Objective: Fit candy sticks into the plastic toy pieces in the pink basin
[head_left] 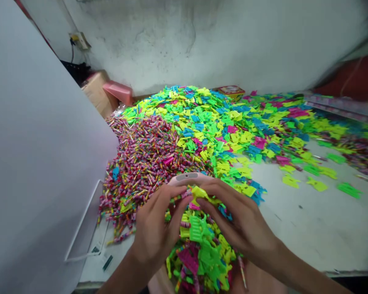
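Observation:
My left hand (158, 216) pinches a thin candy stick in a printed pink wrapper (186, 193) between thumb and fingers. Close beside it, my right hand (239, 214) is closed on a yellow plastic toy piece (199, 192). The two hands almost meet over a pale pink basket (190, 176), whose handle shows just beyond my fingers. Inside the basket lie mixed plastic pieces, among them a green comb-like piece (195, 228) and a magenta one (189, 258), with more wrapped sticks. My palms hide part of this mix.
Behind the basket, a heap of wrapped sticks (147, 151) adjoins a larger pile of coloured plastic pieces (202, 118) on the white table (313, 228). A white panel (43, 155) rises at left. Another person's red sleeve (355, 77) is blurred at right, near a printed box (340, 107).

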`<state>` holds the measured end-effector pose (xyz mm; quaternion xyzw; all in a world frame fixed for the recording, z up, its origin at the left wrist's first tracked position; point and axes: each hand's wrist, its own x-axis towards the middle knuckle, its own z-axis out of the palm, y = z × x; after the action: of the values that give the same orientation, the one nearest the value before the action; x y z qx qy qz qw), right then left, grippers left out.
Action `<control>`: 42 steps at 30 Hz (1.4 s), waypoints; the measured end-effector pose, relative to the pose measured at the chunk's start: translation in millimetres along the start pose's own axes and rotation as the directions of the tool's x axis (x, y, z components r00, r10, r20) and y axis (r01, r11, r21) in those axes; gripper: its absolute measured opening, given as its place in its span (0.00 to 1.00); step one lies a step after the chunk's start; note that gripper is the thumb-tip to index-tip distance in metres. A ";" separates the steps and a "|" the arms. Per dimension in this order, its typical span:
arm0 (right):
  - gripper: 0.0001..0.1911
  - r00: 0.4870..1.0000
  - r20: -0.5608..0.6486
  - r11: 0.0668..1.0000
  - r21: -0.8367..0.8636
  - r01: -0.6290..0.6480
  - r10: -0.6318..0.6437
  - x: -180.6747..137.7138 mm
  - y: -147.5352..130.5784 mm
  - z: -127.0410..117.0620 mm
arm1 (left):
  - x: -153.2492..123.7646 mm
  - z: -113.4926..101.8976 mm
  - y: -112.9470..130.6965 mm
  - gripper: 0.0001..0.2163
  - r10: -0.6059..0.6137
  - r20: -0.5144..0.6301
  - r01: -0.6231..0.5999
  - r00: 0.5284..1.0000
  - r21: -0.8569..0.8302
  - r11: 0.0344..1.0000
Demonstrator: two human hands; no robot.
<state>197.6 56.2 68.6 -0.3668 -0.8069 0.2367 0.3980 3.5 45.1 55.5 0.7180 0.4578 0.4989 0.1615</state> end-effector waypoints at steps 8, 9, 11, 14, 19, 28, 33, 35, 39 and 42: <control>0.07 0.989 0.057 0.986 0.090 -0.144 0.139 -1.7 8.8 2.3 | 8.3 -6.3 -17.4 0.04 -0.115 0.233 0.158 0.966 -0.173 0.972; 0.08 0.989 0.045 0.985 0.090 -0.145 0.142 -1.8 8.2 2.7 | 7.8 -6.3 -18.6 0.04 -0.096 0.201 0.128 0.975 -0.152 0.980; 0.08 0.990 0.033 0.986 0.093 -0.141 0.139 -2.2 7.2 3.2 | 7.0 -6.6 -21.0 0.04 -0.065 0.182 0.088 0.981 -0.124 0.988; 0.08 0.977 0.092 0.969 0.138 -0.204 0.192 -2.1 9.3 4.5 | 6.9 -6.1 -26.0 0.04 -0.061 0.297 0.111 0.953 -0.153 0.982; 0.10 0.947 0.074 0.940 0.126 -0.319 0.311 3.1 24.1 12.7 | 3.7 3.1 -31.5 0.04 0.059 0.219 -0.067 0.974 0.029 0.997; 0.15 0.897 0.222 0.844 0.312 -0.436 0.382 5.6 17.5 2.5 | -0.7 2.4 -16.5 0.07 -0.387 0.170 0.421 0.906 -0.451 0.787; 0.16 0.927 0.111 0.889 0.261 -0.375 0.358 0.9 7.0 8.3 | -3.1 0.4 -14.7 0.07 -0.397 0.205 0.444 0.895 -0.508 0.738; 0.16 0.931 0.111 0.902 0.229 -0.365 0.348 0.0 4.7 9.9 | -5.4 -0.6 -14.0 0.07 -0.400 0.203 0.445 0.894 -0.512 0.734; 0.17 0.941 0.105 0.924 0.181 -0.337 0.323 -0.3 1.8 10.3 | -9.1 -2.1 -12.8 0.08 -0.399 0.225 0.456 0.889 -0.518 0.724; 0.17 0.939 0.080 0.922 0.179 -0.344 0.335 -0.3 -0.1 10.8 | -9.5 -2.1 -13.0 0.08 -0.389 0.238 0.455 0.890 -0.521 0.722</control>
<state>188.8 54.9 62.4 -0.4554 -0.7142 0.3867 0.3646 -5.5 43.8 42.0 0.5410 0.4313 0.5204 0.5005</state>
